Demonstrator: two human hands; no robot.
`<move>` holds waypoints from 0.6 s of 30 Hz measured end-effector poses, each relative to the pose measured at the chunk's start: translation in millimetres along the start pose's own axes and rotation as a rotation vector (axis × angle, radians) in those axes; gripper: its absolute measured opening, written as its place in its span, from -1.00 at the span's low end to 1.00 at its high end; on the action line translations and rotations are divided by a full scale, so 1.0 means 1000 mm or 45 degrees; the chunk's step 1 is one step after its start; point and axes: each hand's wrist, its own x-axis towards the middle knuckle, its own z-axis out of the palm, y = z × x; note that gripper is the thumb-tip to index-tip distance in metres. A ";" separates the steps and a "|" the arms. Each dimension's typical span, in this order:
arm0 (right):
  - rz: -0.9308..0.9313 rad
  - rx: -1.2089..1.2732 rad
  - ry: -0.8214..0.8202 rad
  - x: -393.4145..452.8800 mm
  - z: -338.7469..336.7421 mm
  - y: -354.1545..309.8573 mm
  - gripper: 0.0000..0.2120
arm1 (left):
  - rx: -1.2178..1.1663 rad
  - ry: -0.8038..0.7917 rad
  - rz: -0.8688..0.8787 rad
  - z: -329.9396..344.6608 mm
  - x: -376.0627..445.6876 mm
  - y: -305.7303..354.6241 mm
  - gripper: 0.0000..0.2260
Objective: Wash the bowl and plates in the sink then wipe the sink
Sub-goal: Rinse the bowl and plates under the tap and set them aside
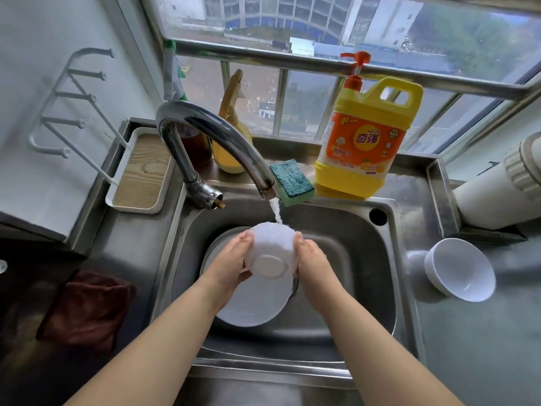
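fingers of the left hand [231, 259] curled round the left side of a white bowl [270, 250], thumb up near its rim and the other fingers tucked under its lower edge. the right hand [311, 259] gripped the opposite side the same way, thumb tip against the bowl's wall, its other fingers hidden behind the bowl, so how they lay could not be told. the bowl was held tilted above the sink [380, 259], its foot ring turned toward the camera, and a stream of water [275, 210] from the curved tap [210, 133] struck its far upper side. below the bowl, inside the basin, white plates [251, 306] lay stacked, partly covered by the hands; how many could not be told.

a second white bowl [459, 269] sat tilted on the steel counter to the right of the sink, well apart from the hands. on the ledge behind the basin stood a yellow detergent jug [366, 142] with an orange pump, and just beside it, to its left, a green-topped sponge [291, 180] rested near the tap's mouth. a yellow spray bottle [231, 136] stood behind the tap. a white tray [140, 171] with a wood-grain base lay at the back left, and a dark red cloth [87, 309] lay on the counter to the left of the sink.
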 end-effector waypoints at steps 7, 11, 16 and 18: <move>0.192 0.291 0.082 0.013 -0.006 -0.020 -0.57 | -0.163 0.102 0.084 0.010 -0.012 -0.001 -0.84; 0.269 0.518 0.034 0.018 -0.013 -0.024 -0.56 | -0.216 0.143 0.141 0.019 -0.011 -0.005 -0.77; 0.352 0.581 -0.002 0.019 -0.015 -0.028 -0.52 | -0.187 0.226 0.226 0.026 -0.010 -0.005 -0.76; 0.414 0.577 0.001 0.020 -0.014 -0.028 -0.51 | -0.195 0.267 0.249 0.028 -0.010 -0.001 -0.79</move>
